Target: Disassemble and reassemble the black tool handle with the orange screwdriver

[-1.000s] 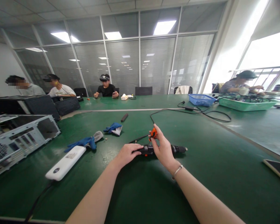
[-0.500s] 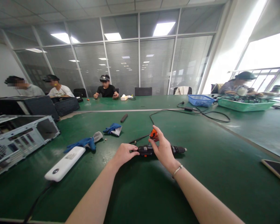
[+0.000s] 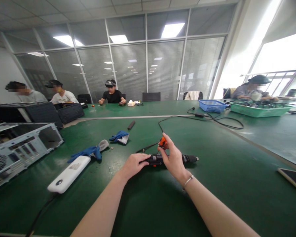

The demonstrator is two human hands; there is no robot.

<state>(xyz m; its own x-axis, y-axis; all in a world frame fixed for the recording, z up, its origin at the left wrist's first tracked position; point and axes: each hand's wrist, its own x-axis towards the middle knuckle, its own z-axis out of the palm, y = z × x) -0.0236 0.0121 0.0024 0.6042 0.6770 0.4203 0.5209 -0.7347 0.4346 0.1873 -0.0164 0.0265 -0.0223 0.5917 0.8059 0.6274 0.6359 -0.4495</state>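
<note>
A black cylindrical tool with a small orange part lies sideways on the green table, its narrow metal tip pointing right. My left hand grips the tool's left end between thumb and fingers. Above the tool's middle, my right hand pinches a small orange and black piece; its palm hides part of the tool. A black cable runs behind the tool towards the orange piece.
Left are a white device, blue-grey gloves and a metal computer case. A dark bar lies ahead. Blue and green baskets stand back right, a phone at right. Several people sit around.
My left hand has shifted slightly right along the tool's left end. The tool and my right hand with the orange piece have moved very slightly right.
</note>
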